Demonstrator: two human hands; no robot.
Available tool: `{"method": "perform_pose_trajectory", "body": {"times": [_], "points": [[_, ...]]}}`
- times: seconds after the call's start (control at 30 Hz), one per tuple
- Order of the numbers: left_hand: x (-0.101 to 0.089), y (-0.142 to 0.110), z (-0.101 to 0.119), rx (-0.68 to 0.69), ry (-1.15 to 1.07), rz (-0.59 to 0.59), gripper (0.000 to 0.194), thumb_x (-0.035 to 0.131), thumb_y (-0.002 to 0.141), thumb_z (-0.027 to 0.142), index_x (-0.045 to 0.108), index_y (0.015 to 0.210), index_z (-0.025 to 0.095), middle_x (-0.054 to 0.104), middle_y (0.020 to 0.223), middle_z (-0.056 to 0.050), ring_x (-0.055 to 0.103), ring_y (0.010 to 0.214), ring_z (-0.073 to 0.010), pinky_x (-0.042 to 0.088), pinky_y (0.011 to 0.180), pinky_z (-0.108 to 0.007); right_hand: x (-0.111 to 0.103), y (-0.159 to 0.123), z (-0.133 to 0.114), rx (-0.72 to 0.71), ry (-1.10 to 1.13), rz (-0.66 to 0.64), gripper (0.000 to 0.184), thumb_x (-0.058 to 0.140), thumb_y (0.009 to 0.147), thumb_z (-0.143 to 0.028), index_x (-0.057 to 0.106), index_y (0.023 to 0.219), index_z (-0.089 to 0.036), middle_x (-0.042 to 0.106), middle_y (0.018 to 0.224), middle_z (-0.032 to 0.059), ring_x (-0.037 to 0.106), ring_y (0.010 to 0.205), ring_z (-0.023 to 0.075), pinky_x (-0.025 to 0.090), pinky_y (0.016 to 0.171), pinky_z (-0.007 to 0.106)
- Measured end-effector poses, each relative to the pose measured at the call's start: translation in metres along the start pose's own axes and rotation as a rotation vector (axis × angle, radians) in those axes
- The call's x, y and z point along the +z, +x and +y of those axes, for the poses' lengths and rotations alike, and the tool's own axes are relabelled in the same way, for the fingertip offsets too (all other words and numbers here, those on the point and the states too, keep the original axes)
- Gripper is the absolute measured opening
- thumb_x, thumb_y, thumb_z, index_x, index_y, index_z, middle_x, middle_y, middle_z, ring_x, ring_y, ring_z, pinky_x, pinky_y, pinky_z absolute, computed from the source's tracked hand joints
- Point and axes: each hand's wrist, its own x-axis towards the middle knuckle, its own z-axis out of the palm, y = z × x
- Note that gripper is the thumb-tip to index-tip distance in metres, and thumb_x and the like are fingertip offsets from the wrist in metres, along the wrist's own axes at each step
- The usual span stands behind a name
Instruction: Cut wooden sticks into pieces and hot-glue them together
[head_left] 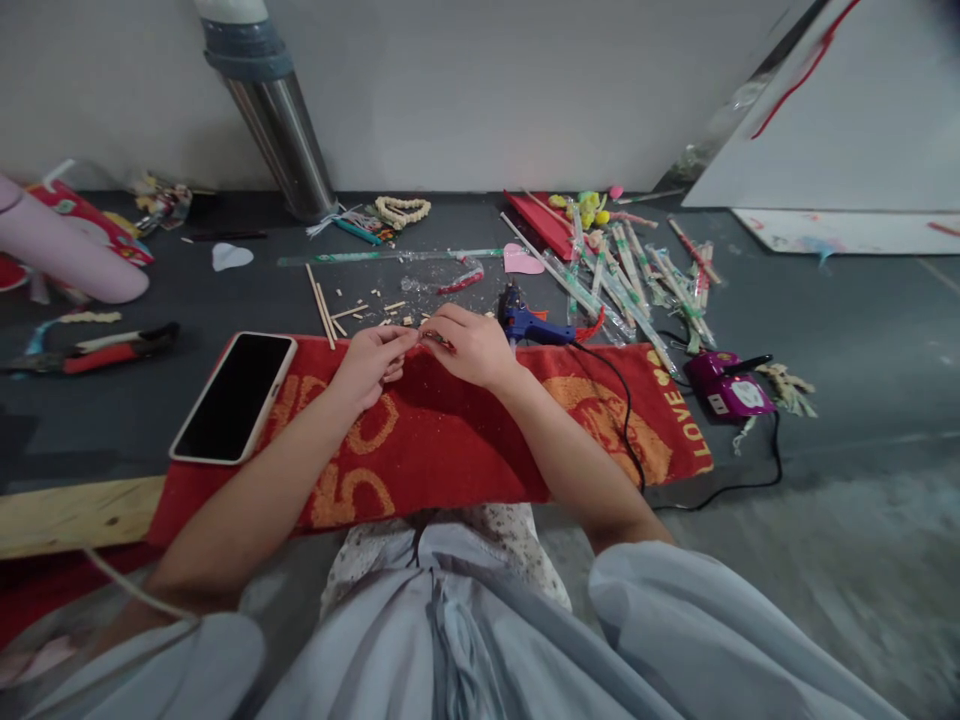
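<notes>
My left hand [373,364] and my right hand [470,346] meet over a red cloth [450,440] with gold print. Both are closed in a pinch on a small wooden stick piece [433,338] held between their fingertips. The piece is too small to make out in detail. A blue glue gun [531,322] lies just right of my right hand, its black cord [630,420] running across the cloth. A black phone [235,396] in a white case rests on the cloth's left end, beside my left forearm.
Loose wooden sticks [322,310] and cut bits lie beyond the cloth. Wrapped chopsticks [637,280] are scattered at the right, near a purple device [726,385]. Red-handled pliers [105,350] lie at left, a metal pipe [277,120] stands behind, a wooden plank [67,515] lies at lower left.
</notes>
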Motion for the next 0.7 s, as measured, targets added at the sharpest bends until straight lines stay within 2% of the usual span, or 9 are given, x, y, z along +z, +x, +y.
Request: {"method": "perform_pose_trajectory", "body": {"times": [0.2,0.47,0.6,0.7], "points": [[0.001,0.0,0.0,0.028,0.065,0.026,0.017,0.075,0.071,0.022,0.061,0.072,0.013,0.039,0.045,0.01,0.024,0.034,-0.0001,0.014,0.036,-0.017,0.001,-0.001,-0.001,-0.004,-0.025,-0.029,0.03,0.043,0.097,-0.023,0.068,0.111,-0.018,0.069,0.113,0.0093,0.064,0.097,0.0189,0.045,0.076,0.028],[0.002,0.0,-0.001,0.051,0.116,0.05,0.015,0.071,0.074,0.022,0.058,0.072,0.014,0.036,0.045,0.011,0.023,0.034,-0.0007,0.014,0.036,-0.017,-0.002,0.0,0.001,0.016,-0.061,-0.043,0.035,0.037,0.1,-0.025,0.069,0.108,-0.016,0.07,0.111,0.0083,0.065,0.096,0.0181,0.041,0.073,0.027],[0.001,0.001,-0.003,0.087,0.179,0.075,0.012,0.066,0.077,0.022,0.057,0.072,0.016,0.037,0.047,0.01,0.024,0.035,-0.0017,0.015,0.036,-0.018,-0.01,0.002,0.007,0.132,-0.114,-0.046,0.034,0.04,0.098,-0.03,0.07,0.099,-0.016,0.07,0.103,0.0093,0.064,0.091,0.0194,0.039,0.07,0.029],[0.002,0.0,-0.003,0.091,0.244,0.097,0.01,0.064,0.079,0.022,0.056,0.073,0.016,0.037,0.048,0.009,0.025,0.035,-0.0023,0.017,0.036,-0.018,-0.023,0.001,0.021,0.303,-0.153,-0.015,0.025,0.046,0.092,-0.023,0.07,0.094,-0.017,0.07,0.102,0.0092,0.063,0.09,0.0206,0.038,0.069,0.03]]}}
